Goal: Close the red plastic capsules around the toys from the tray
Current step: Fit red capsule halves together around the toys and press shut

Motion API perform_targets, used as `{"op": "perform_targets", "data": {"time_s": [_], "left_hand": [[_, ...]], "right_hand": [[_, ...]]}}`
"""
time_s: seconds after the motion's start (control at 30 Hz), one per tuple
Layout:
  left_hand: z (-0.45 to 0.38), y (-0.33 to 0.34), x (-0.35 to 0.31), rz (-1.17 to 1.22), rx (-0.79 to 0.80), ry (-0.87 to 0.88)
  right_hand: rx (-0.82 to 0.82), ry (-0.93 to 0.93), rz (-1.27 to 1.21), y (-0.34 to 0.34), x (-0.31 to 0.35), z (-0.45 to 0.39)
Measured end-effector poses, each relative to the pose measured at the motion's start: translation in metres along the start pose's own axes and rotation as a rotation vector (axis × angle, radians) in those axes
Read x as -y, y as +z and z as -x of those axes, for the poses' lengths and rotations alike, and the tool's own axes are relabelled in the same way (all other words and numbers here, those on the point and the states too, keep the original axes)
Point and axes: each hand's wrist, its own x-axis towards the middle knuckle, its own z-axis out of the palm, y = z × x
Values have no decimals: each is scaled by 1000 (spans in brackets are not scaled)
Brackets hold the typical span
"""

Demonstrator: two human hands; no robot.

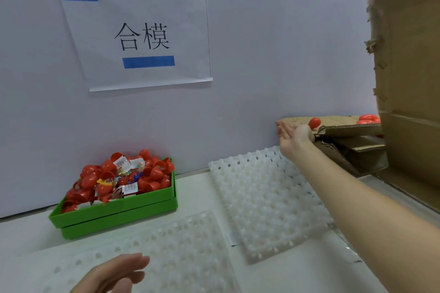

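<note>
At the right of the frame the right hand point(293, 133) is stretched out to the edge of a cardboard box point(352, 126), its fingers straight and spread, holding nothing; a closed red capsule point(314, 123) is seen just past its fingertips, over the box flap, and whether it is resting there or in the air cannot be told. More closed capsules point(367, 119) are visible deeper in the box, at the right edge. The step in hand is judged to be the dropping-off of a finished capsule. At the bottom left the left hand point(116, 273) is held open above a white dimpled tray point(181, 240), fingers relaxed, gripping nothing. A second white tray point(262, 197) lies in the middle of the frame, under the right forearm. The remaining supply, red capsule halves mixed with packeted toys point(123, 173), is heaped in a green tray point(119, 211) at the lower left, against the wall. For the next move, the right arm would need to be drawn back and a toy with two halves taken from the green tray, then pressed shut
</note>
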Motion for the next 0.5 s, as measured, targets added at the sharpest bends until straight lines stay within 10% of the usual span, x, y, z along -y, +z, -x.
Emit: {"op": "perform_targets", "data": {"time_s": [0.5], "left_hand": [[-6, -66, -29, -596, -28, 18]], "right_hand": [[1111, -81, 1389, -35, -89, 194]]}}
